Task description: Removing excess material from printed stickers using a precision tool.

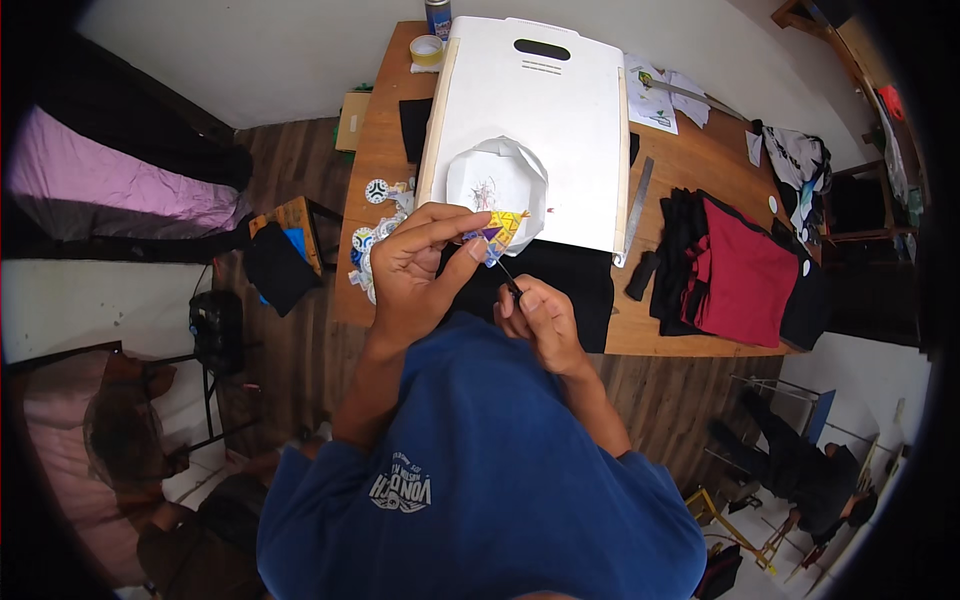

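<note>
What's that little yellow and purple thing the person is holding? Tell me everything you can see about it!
The patterned piece is small and looks thin and flat, maybe paper or plastic. It's bright yellow with darker lines, plus purple and pale blue parts. The left hand pinches it between thumb and fingers, hiding some of it. It's held up at the near side of the white bowl. A thin tool in the right hand points at its lower edge; I can't tell if they touch.

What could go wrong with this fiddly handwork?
The slim tool in the right hand reaches close to the left hand, so a slip might hurt a finger. It could also mark the yellow patterned piece. Small scraps in the white tray might scatter if it were bumped.
</note>
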`<state>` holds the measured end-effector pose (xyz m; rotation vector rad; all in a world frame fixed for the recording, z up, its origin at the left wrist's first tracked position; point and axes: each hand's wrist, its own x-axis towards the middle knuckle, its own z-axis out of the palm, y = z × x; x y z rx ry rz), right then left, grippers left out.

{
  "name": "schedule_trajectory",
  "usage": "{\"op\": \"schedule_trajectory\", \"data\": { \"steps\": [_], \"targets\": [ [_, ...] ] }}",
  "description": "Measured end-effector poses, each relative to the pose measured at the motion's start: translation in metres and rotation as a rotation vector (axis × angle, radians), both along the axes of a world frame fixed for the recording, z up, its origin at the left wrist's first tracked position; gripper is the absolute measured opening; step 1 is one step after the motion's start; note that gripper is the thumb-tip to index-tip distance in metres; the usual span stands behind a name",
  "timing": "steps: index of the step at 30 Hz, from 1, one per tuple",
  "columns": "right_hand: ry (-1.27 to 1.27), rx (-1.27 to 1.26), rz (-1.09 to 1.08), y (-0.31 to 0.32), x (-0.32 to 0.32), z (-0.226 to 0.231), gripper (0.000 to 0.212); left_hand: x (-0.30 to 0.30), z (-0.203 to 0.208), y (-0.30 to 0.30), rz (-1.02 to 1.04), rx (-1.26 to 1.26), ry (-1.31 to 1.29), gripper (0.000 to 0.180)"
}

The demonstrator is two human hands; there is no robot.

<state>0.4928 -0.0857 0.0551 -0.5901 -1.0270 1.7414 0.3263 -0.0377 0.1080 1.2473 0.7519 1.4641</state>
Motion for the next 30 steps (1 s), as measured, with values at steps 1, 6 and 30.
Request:
{"op": "schedule_trajectory", "data": {
  "steps": [1, 6, 30],
  "targets": [
    [0.000, 0.000, 0.000, 0.0013, 0.0003, 0.0021, 0.033, 0.0002, -0.0001, 0.0004, 0.001, -0.002, 0.000, 0.027],
    [-0.056, -0.017, -0.003, 0.0060, 0.0013, 0.0079, 0.039, 0.0013, -0.0018, 0.0022, 0.002, 0.002, 0.002, 0.027],
    [-0.085, 0.000, -0.003, 0.0020, -0.0003, 0.0087, 0.038, -0.0027, -0.0012, -0.0014, -0.012, 0.002, 0.027, 0.027]
  ]
}}
